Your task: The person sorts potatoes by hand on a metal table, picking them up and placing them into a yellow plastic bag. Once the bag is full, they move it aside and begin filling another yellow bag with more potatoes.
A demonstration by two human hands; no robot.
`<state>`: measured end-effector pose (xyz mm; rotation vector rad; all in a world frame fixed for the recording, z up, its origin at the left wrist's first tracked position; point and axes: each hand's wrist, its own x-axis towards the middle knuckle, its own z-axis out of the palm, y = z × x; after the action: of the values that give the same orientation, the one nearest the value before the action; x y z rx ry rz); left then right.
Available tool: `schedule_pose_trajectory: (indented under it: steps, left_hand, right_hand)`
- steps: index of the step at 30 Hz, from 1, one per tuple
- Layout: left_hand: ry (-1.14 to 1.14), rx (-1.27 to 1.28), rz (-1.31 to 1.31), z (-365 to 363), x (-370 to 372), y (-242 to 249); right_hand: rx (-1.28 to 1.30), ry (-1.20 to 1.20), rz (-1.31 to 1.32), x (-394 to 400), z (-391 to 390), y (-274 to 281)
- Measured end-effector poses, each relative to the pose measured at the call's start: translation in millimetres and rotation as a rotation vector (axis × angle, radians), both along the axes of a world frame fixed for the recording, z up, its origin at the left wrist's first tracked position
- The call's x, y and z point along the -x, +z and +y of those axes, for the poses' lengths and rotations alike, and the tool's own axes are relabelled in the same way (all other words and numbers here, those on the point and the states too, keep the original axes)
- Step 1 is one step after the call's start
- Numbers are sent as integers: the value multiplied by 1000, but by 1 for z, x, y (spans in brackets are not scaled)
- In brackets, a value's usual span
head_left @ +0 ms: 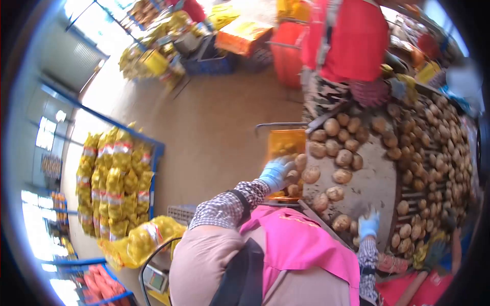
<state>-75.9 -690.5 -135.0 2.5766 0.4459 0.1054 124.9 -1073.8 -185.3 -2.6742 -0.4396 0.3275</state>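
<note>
My left hand (pixel 275 172), in a light blue glove, reaches over an orange bag or bin (pixel 286 138) at the table's left edge. Its fingers are stretched out against potatoes (pixel 293 177) there, and I see no grip on any of them. My right hand (pixel 368 224), gloved in the same blue, is held over the grey sorting table (pixel 375 176), fingers apart and nothing in them. Beside it on the left lies a potato (pixel 341 222). More potatoes (pixel 343 148) are grouped farther up the table.
A slatted bed full of potatoes (pixel 434 148) runs along the right. Across the table stands a person in a red top (pixel 347 41); another person's gloved hand (pixel 436 253) is at lower right. Stacked yellow net bags (pixel 115 183) and a scale (pixel 154 280) are on the left.
</note>
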Motion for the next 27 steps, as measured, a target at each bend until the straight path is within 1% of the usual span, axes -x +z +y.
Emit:
schedule_pose_trajectory:
  steps: [2, 3, 4, 5, 6, 7, 8, 9, 11, 12, 13, 14, 15, 16, 17, 18, 19, 20, 21, 22, 24, 25, 27]
  left_hand:
    - [93, 77, 138, 1, 31, -7]
    - [122, 97, 99, -1, 44, -10]
    - [135, 155, 141, -2, 53, -14]
    - [158, 187, 133, -5, 61, -19]
    - [175, 214, 192, -5, 65, -11]
    - [193, 247, 275, -5, 67, -2]
    - [202, 248, 250, -4, 72, -7]
    - [196, 243, 238, -1, 74, -11]
    - [188, 234, 214, 3, 82, -9]
    - [195, 236, 211, 7, 89, -9]
    - [235, 225, 169, 12, 96, -11]
    - [246, 226, 127, 13, 99, -15]
    - [285, 202, 81, 13, 105, -18]
    - [307, 189, 34, 16, 114, -24]
    - [298, 120, 33, 19, 121, -42]
    - [308, 234, 157, 21, 122, -17]
    - [298, 264, 182, 22, 124, -18]
    - [271, 259, 242, 27, 129, -32]
    - [248, 234, 200, 28, 131, -37]
    - [221, 269, 199, 30, 128, -29]
    - [180, 260, 202, 34, 121, -30]
    - [155, 251, 215, 36, 116, -29]
    - [113, 249, 240, 41, 109, -25]
  right_hand:
    - [49, 149, 15, 29, -2, 5]
    - [33, 199, 101, 41, 16, 13]
    - [24, 246, 189, 52, 32, 14]
    - [-55, 330, 110, 53, 39, -8]
    - [-58, 384, 121, 54, 61, -7]
    - [-145, 434, 49, 54, 83, -6]
    - [-238, 477, -22, 56, 108, 0]
    - [-142, 529, -13, 53, 130, 2]
    - [-261, 556, -92, 39, 167, -18]
    - [-141, 593, -225, 24, 183, -20]
    - [-231, 537, -105, 5, 201, -13]
    - [-566, 438, -74, -10, 215, -14]
    - [-227, 381, -291, -39, 218, -9]
    - [-62, 260, -318, -47, 226, 11]
    - [-10, 243, -298, -63, 229, 11]
    - [-21, 274, -352, -77, 226, -6]
    - [168, 228, -117, -58, 242, 36]
    - [152, 310, -79, -62, 236, 14]
    - [224, 299, 24, -34, 245, 42]
    - [343, 363, 66, -12, 248, 62]
    - [300, 460, 59, 18, 239, 76]
    - [314, 425, 64, 20, 223, 70]
    - [-210, 564, -39, 28, 190, 50]
